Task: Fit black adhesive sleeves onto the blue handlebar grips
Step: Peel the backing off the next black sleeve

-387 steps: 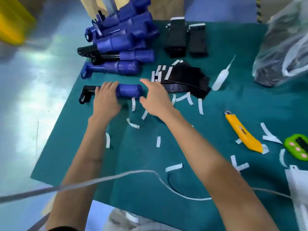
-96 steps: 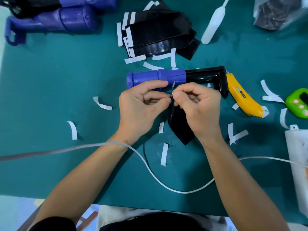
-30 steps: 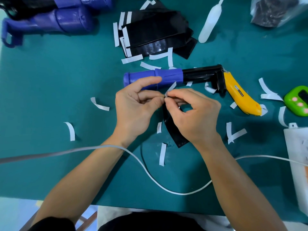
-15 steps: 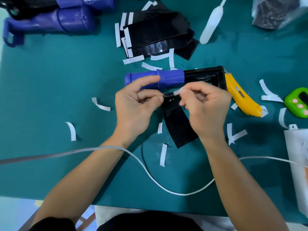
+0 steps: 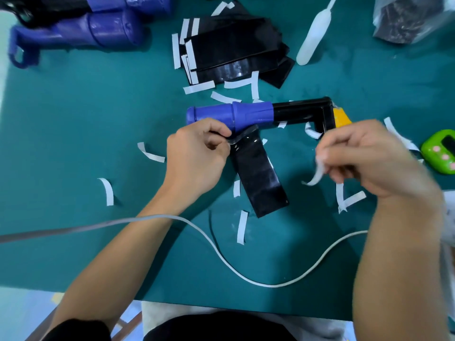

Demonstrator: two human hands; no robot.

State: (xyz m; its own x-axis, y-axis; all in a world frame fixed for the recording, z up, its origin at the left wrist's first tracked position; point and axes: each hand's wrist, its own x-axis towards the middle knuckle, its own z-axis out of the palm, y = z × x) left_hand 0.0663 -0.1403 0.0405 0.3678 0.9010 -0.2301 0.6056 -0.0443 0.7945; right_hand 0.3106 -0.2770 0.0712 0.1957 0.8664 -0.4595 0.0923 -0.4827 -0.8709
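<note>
A blue handlebar grip (image 5: 231, 114) on a black L-shaped bar (image 5: 305, 112) lies across the middle of the green mat (image 5: 73, 119). My left hand (image 5: 197, 156) pinches the top corner of a black adhesive sleeve (image 5: 258, 173) that hangs just below the grip, its upper edge close to the blue part. My right hand (image 5: 369, 156), off to the right and blurred, pinches a white backing strip (image 5: 317, 173) peeled free of the sleeve. A stack of black sleeves (image 5: 234, 50) lies behind the grip.
Finished blue grips (image 5: 98, 30) lie at the back left. A white squeeze bottle (image 5: 312, 38), a clear bag (image 5: 413, 18), a yellow utility knife (image 5: 341, 119) and a green timer (image 5: 440, 151) stand on the right. White backing strips (image 5: 241, 227) litter the mat; a white cable (image 5: 221, 257) crosses the front.
My right hand has pulled the white backing strip off the sleeve and moved away to the right. My left hand keeps its pinch on the sleeve's top corner.
</note>
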